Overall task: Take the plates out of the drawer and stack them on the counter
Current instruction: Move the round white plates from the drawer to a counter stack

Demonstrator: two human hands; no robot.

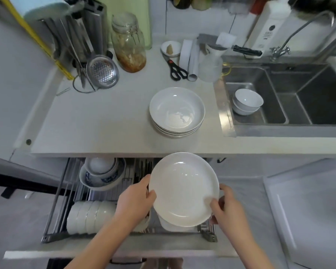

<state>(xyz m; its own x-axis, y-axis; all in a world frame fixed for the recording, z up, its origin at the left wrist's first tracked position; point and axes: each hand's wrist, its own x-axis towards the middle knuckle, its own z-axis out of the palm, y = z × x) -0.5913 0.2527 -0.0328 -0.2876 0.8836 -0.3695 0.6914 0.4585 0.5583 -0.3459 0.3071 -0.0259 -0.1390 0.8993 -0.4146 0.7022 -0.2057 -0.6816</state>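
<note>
A home kitchen: steel sink (260, 105), counter (105, 121) with scissors (176, 69), and a dish drawer (66, 220).

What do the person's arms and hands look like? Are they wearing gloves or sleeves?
No gloves and no sleeves show. The left hand and right hand are bare, and so are both forearms as far as the picture reaches. I see no rings, watch or bracelet.

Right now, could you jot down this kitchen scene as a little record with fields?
held: round white plate, above the open drawer
hands: left hand and right hand grip opposite rims
counter: stack of white plates on the pale counter
drawer: row of white bowls, blue-patterned bowl
sink: two nested white bowls
</note>
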